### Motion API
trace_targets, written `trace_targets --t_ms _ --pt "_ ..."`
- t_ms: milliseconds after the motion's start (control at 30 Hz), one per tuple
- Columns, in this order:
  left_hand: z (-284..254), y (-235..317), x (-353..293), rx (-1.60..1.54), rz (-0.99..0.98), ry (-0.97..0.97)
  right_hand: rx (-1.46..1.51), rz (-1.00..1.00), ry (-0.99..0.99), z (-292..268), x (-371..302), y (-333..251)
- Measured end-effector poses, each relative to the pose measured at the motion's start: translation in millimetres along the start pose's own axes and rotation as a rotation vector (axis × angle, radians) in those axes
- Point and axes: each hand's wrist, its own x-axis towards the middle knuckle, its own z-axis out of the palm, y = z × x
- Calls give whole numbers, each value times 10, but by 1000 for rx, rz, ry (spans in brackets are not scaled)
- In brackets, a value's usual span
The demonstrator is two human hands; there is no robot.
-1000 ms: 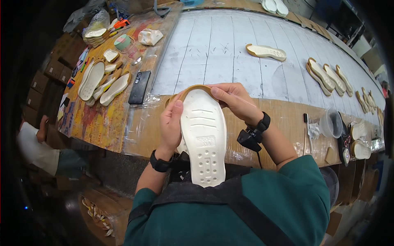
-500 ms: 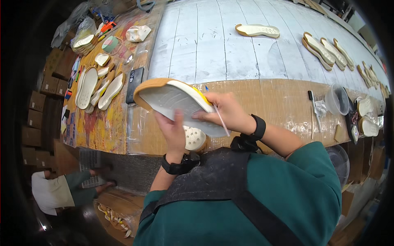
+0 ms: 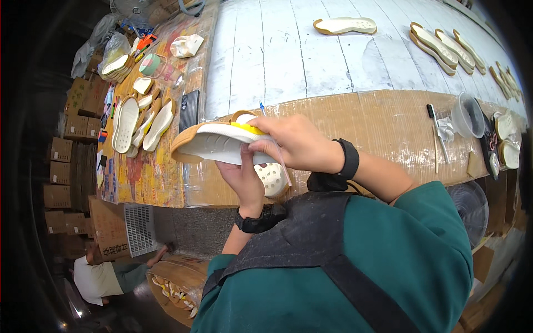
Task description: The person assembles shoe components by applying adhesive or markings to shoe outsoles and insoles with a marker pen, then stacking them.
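Both of my hands hold a shoe sole [image 3: 211, 142] above the near edge of the worktable. It is white inside with a tan rim and a yellow patch on its side, and it lies tilted. My left hand [image 3: 244, 180] supports it from below, thumb against the near wall. My right hand [image 3: 297, 145] pinches the wall by the yellow patch, fingers on the outside and thumb inside. A thin clear pen [image 3: 282, 165] with a blue tip is also in my right hand, slanting across it. Below my hands, another white sole [image 3: 272, 178] with holes lies partly hidden.
Left on the table are several soles [image 3: 126, 125], a dark phone [image 3: 189, 110] and a tape roll [image 3: 150, 65]. More soles [image 3: 344, 25] lie on the white surface. At right are a brush [image 3: 437, 133] and a clear tub [image 3: 467, 115]. Another person [image 3: 97, 279] is at lower left.
The sole has tilted, so its inner face shows less and its yellow side shows more. My right hand has moved inward along the wall. The pen's blue tip now stands higher.
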Motion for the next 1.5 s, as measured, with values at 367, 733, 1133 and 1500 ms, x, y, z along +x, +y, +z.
trace_targets --t_ms 367,733,1133,1500 --pt "-105 136 177 -409 -419 74 911 164 -147 -283 -71 41" --pt "-434 -134 269 -1113 -780 -345 751 109 -306 -114 -242 111" --pt "-635 -154 244 551 -445 -309 -34 853 -46 -1359 212 2570" --pt "-685 -229 132 718 -469 -211 -551 961 1103 -1944 541 4173"
